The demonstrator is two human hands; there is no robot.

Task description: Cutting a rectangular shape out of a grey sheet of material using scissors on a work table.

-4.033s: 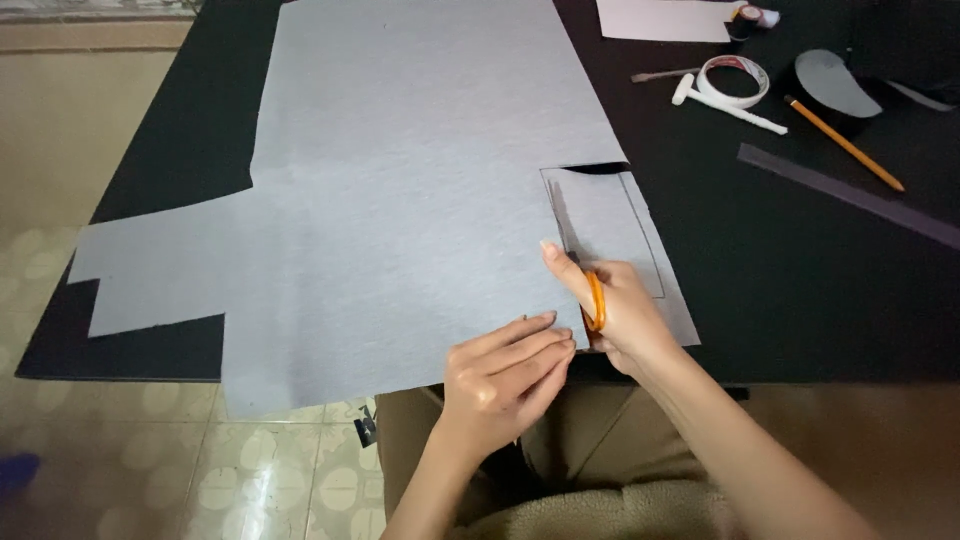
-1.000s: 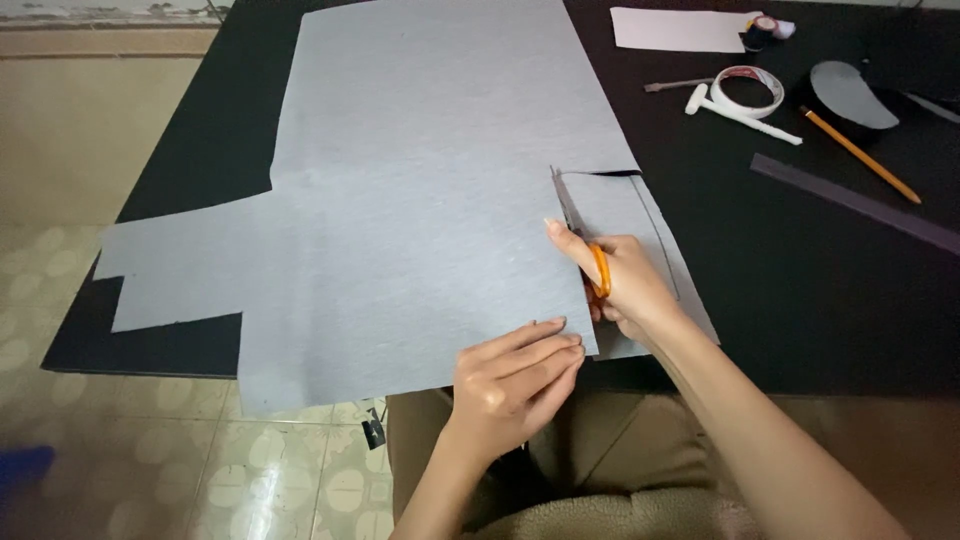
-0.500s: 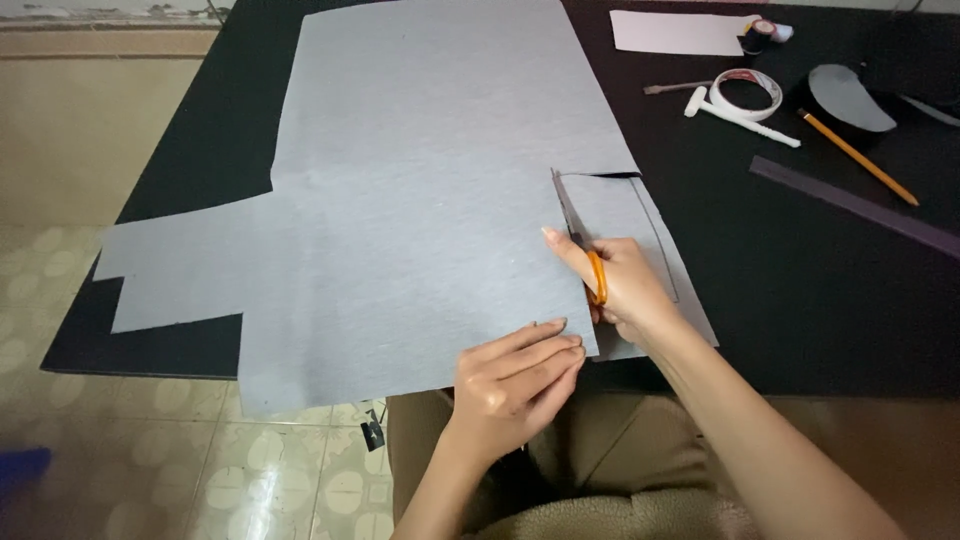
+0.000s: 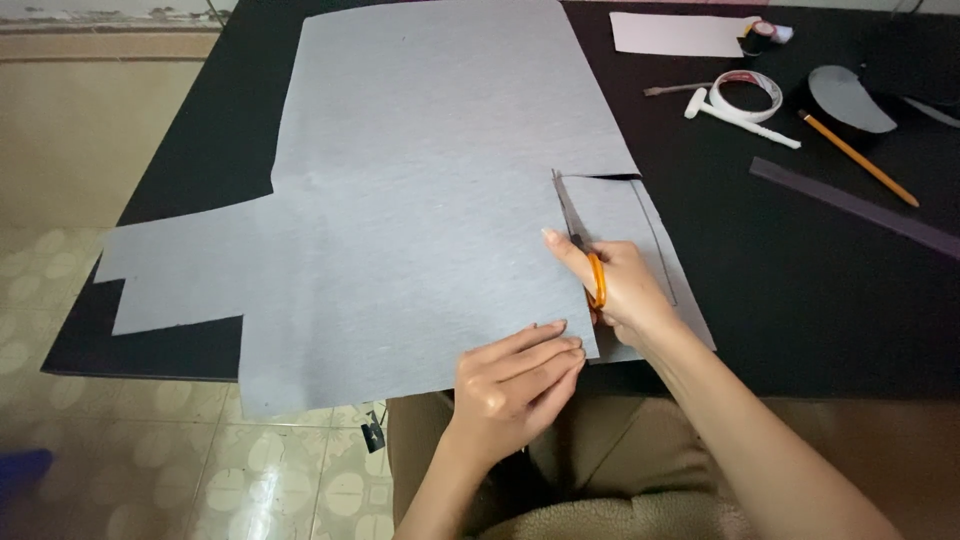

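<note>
right hand (image 4: 620, 290) wrapped round orange-handled scissors (image 4: 580, 250), blades in the big grey sheet (image 4: 420, 190) on the black table (image 4: 800, 280), left hand (image 4: 510, 385) flat, fingers together, pinning the sheet's near edge

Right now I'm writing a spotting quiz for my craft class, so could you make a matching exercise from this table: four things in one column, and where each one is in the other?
Things:
1. scissors
2. left hand
3. tape roll
4. pencil

Places:
A. flat on the near edge of the grey sheet
B. on the black table, just left of the pencil
C. held in the right hand, blades along the cut
D. slanting on the table beside a grey curved offcut

Pairs: 1-C, 2-A, 3-B, 4-D
</note>
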